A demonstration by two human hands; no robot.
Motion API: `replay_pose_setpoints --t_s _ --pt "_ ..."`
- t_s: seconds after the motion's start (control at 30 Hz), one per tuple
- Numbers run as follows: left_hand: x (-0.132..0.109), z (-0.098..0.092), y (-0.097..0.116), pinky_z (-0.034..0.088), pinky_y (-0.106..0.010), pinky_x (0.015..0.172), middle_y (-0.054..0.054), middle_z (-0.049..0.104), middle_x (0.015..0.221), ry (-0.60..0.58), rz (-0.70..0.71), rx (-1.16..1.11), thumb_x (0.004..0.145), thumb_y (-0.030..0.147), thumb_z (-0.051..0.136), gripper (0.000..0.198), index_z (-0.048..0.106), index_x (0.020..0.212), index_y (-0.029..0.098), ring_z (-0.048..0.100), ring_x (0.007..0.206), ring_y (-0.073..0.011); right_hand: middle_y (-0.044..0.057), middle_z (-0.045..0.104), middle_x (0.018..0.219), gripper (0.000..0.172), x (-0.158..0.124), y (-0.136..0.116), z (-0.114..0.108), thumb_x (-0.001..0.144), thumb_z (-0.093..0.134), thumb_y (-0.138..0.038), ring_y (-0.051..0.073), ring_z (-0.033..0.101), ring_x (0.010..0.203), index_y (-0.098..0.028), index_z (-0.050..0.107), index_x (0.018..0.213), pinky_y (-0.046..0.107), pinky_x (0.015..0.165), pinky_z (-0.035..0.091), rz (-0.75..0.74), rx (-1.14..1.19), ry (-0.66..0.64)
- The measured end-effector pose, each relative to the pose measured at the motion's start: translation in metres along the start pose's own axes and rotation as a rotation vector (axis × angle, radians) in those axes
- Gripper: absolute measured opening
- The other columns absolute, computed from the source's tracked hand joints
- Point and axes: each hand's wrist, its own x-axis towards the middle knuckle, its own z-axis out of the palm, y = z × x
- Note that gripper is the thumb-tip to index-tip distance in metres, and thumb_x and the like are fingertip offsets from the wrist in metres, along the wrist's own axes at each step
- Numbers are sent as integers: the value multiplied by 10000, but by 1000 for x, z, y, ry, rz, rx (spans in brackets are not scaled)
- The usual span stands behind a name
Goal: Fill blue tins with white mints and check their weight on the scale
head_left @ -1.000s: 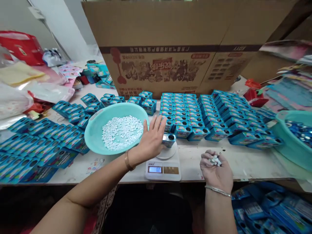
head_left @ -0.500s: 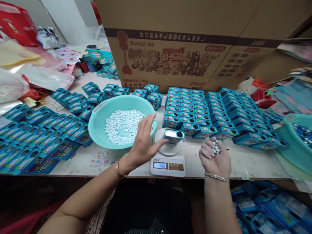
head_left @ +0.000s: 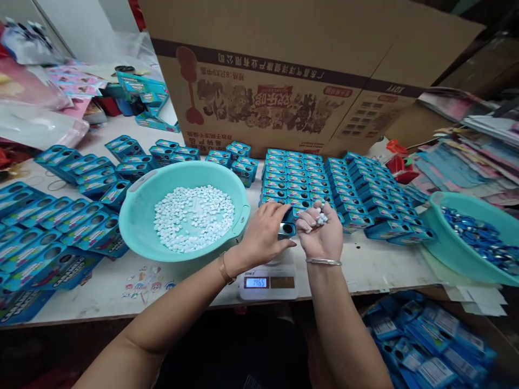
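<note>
My left hand (head_left: 265, 232) is curved over the digital scale (head_left: 270, 292), its thumb and fingers apart on either side of a small blue box (head_left: 287, 230). The hand covers most of that box and much of the scale's pan. Whether the fingers touch the box I cannot tell. Close on its right is my right hand (head_left: 322, 237), palm up, with its fingers curled round several small pale candies (head_left: 322, 216). The scale's display reads 146.5. Left of the scale stands a turquoise basin (head_left: 133, 227) with many pale candies (head_left: 194, 216) spread inside.
Rows of blue boxes (head_left: 295, 181) stand behind the scale, and more boxes (head_left: 60, 232) fill the left side. A large carton (head_left: 275, 32) rises at the back. At the right, another basin (head_left: 441, 237) holds shiny blue pieces. Blue packages (head_left: 433, 346) lie below the table edge.
My right hand has moved left with the candies, up beside the box on the scale. My left hand has curled closer around the box. The view has shifted, and the reading went from 146.6 to 146.5.
</note>
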Motion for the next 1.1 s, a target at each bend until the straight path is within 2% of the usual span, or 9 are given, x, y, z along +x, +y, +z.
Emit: replay_pose_setpoints --t_s 0.17,0.3,0.4,0.5,0.67,0.87,1.1 --pt "8 8 -3 459 -468 997 -118 620 1177 -58 -31 33 758 328 778 512 582 1198 155 553 1131 -299 -121 336 478 238 5 11 8 913 583 -357 48 303 381 -203 517 743 164 392 302 -101 -69 53" --pt "7 14 -6 479 -426 935 -89 654 1073 -45 -69 -9 775 291 760 340 640 1070 174 580 1052 -274 -123 348 489 281 9 16 9 863 653 -427 45 317 386 -208 520 747 168 405 304 -173 -115 45" --pt "6 17 -7 479 -417 915 -81 663 1024 -30 -83 -30 789 265 741 281 655 1040 174 591 1018 -266 -122 346 482 254 11 18 9 876 627 -390 43 296 379 -205 524 737 165 393 282 -165 -108 53" --pt "6 18 -8 480 -416 912 -76 663 1021 -23 -82 -44 793 257 732 280 655 1051 181 596 1014 -261 -116 364 493 239 12 19 8 879 619 -386 49 344 398 -206 535 745 169 421 337 -185 -145 56" --pt "6 17 -9 482 -421 916 -76 659 1025 -20 -88 -59 780 283 750 331 652 1080 185 599 1027 -268 -107 393 506 285 9 23 8 841 672 -450 75 494 487 -213 545 746 204 554 473 -266 -209 51" --pt "5 18 -9 489 -421 913 -74 661 1017 -20 -85 -52 776 282 752 351 652 1097 177 601 1026 -267 -96 415 496 227 6 22 10 831 659 -386 82 512 504 -204 566 734 193 530 457 -257 -183 91" --pt "6 19 -9 487 -412 908 -79 666 1033 -16 -91 -51 770 270 757 356 662 1098 170 600 1035 -267 -99 417 531 269 7 24 7 810 692 -440 82 501 509 -217 551 759 193 510 435 -293 -216 63"
